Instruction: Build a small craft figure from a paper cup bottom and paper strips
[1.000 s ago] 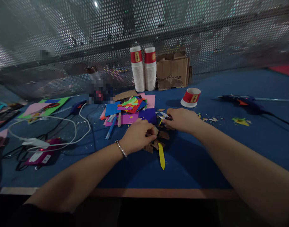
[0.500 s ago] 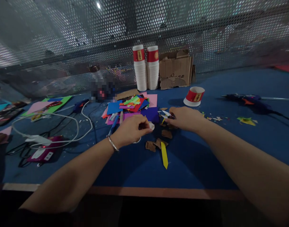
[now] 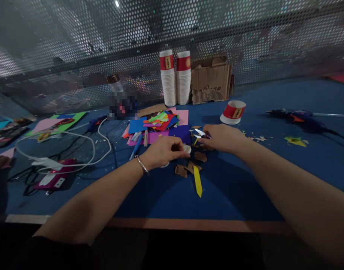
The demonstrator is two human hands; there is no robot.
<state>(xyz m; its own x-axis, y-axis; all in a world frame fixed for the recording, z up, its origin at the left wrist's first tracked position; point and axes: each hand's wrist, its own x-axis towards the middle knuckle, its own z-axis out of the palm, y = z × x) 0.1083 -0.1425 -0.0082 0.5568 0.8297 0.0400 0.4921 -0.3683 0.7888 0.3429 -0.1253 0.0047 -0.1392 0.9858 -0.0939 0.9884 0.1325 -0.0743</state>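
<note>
Between the thumb and fingers of my left hand point(image 3: 172, 150) is a small white piece point(image 3: 187, 149), perhaps cut paper; its full shape is partly hidden. My right hand point(image 3: 221, 138) is closed on a pair of scissors point(image 3: 201, 134), whose blades point left, slightly apart, with a gap to the white piece. Below the hands lie torn brown cardboard scraps point(image 3: 181, 170) and a pointed yellow paper strip point(image 3: 198, 182). A white rim point(image 3: 165, 165) shows just under my left hand, mostly covered.
Colored paper point(image 3: 157, 123) and markers point(image 3: 136, 144) lie behind my left hand. Stacked paper cups point(image 3: 169, 84) and a cardboard box point(image 3: 211, 82) stand at the back. One upturned cup point(image 3: 233, 112) and a glue gun point(image 3: 298, 118) sit right. A power strip point(image 3: 55, 176) with cables lies left.
My left hand has shifted slightly right with the white piece, closer to the scissors. The right hand, still around the scissors, has barely moved; the whole view has shifted a little.
</note>
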